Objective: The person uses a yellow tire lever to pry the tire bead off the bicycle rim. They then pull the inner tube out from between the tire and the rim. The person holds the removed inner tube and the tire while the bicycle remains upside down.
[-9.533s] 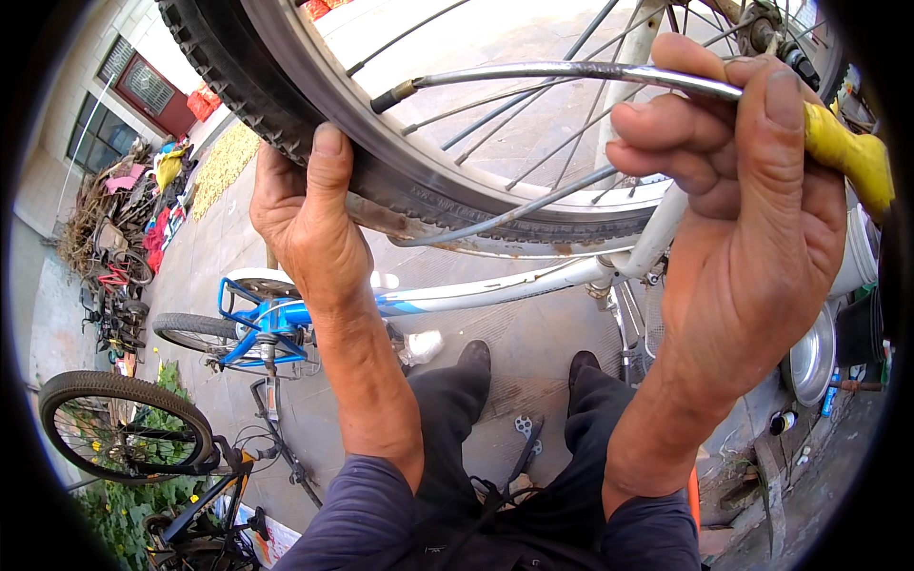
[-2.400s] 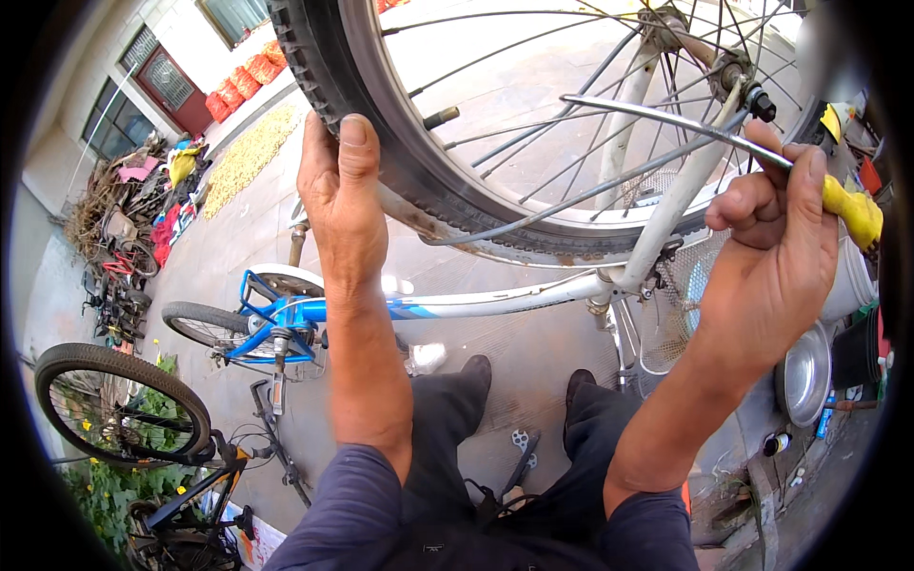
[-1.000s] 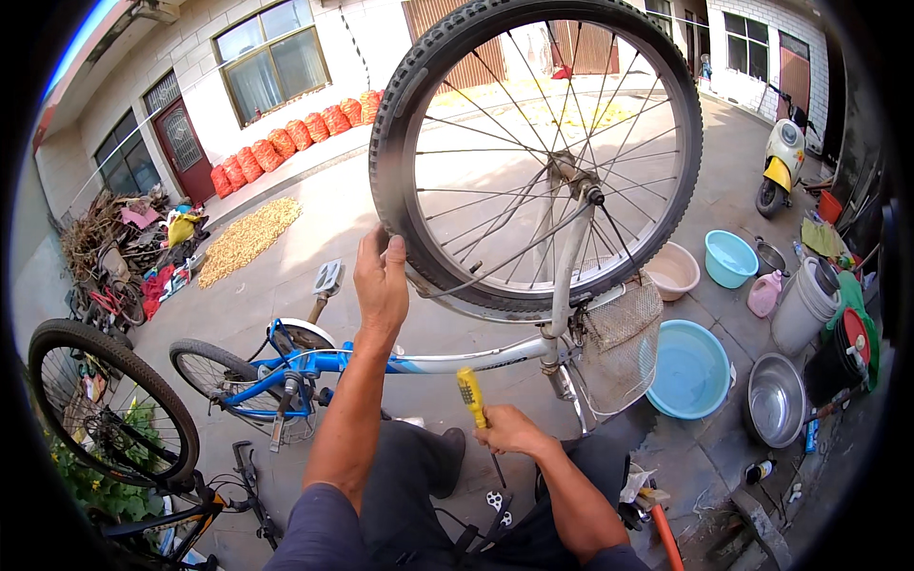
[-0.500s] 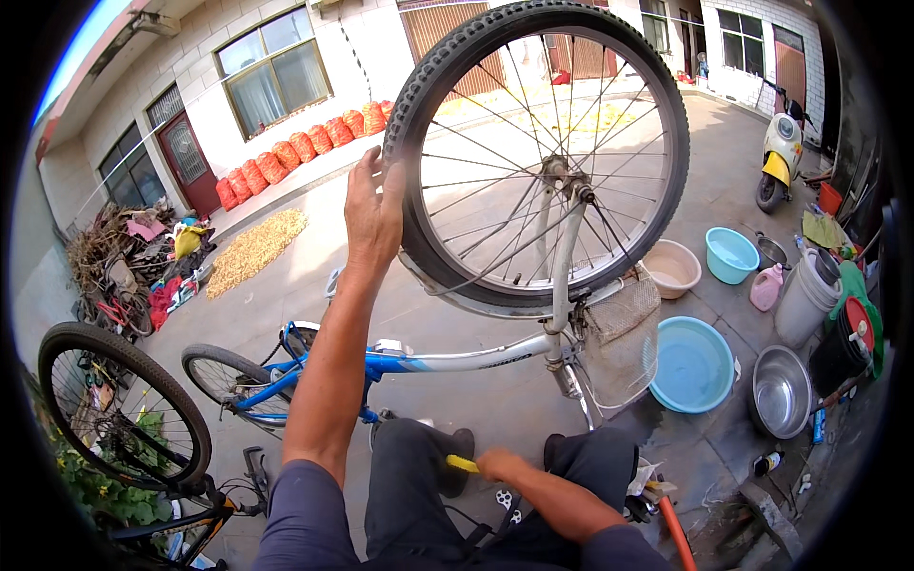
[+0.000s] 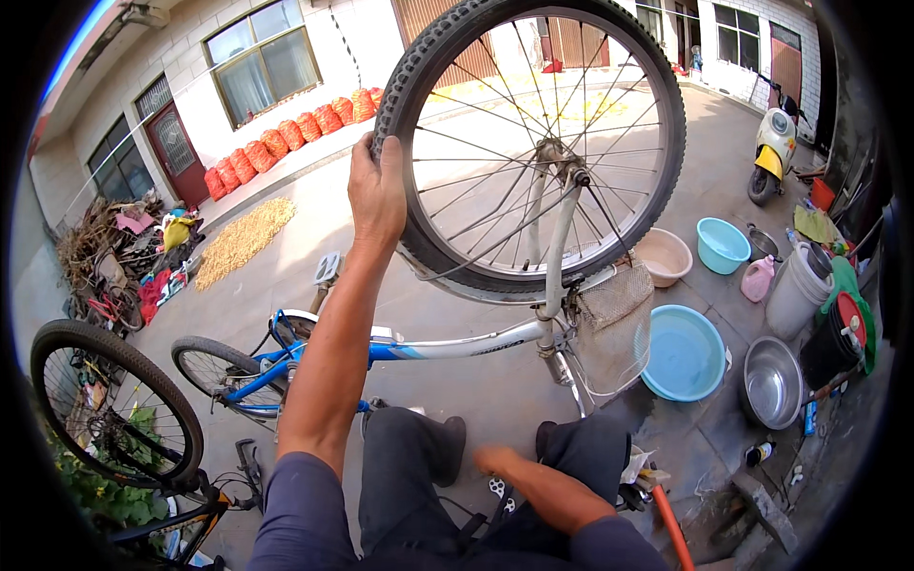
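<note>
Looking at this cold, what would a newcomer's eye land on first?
The big knobbly-tyred bicycle wheel at top centre, with the left hand at its left edge. Next, the large blue basin on the ground, right of the wire basket, and the row of red sacks along the wall, upper left.

Dark lettering on white bicycle frame tube, too small to read.

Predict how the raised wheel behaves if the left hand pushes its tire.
It's likely to spin rather than slide away, since the wheel is mounted in the fork. Grip should be decent: the left hand is against a knobby tire.
</note>
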Motion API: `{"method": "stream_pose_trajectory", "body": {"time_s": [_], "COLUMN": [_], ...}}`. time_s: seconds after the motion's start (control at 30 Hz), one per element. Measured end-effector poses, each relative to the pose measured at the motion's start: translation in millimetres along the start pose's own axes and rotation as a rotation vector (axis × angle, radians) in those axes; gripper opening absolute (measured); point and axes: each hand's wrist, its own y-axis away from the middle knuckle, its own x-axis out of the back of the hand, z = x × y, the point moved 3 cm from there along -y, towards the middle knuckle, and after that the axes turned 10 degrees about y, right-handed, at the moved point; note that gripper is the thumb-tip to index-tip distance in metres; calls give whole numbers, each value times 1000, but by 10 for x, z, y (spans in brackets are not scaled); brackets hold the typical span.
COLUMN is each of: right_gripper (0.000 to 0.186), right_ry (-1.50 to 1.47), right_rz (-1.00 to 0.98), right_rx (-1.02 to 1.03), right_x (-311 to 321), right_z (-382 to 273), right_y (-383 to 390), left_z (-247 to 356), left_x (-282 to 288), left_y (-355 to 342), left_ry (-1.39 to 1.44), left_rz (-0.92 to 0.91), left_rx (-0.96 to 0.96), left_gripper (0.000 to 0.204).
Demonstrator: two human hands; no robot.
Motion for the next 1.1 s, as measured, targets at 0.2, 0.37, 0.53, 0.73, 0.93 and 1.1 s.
{"method": "stream_pose_trajectory", "body": {"time_s": [0.2,0.37,0.53,0.73,0.93,1.1], "right_gripper": [21,20,19,19,20,20], "right_ry": [-34,-25,22,51,55,51], "right_rz": [82,79,202,169,153,168], "right_rx": [78,137,243,232,220,231], "right_x": [385,779,742,797,917,912], "right_z": [-349,-588,-681,-695,-681,-691], "right_y": [3,270,177,157,246,201], "left_z": [-1,-86,-54,-77,-160,-348], "left_x": [-39,-32,-63,-57,-33,19], "left_y": [-21,17,15,11,-34,-111], "left_ry": [-51,-101,-26,-38,-52,39], "left_rz": [18,62,31,84,48,45], "left_rx": [60,-28,33,32,-19,-32], "left_gripper": [53,61,63,66,69,67]}}
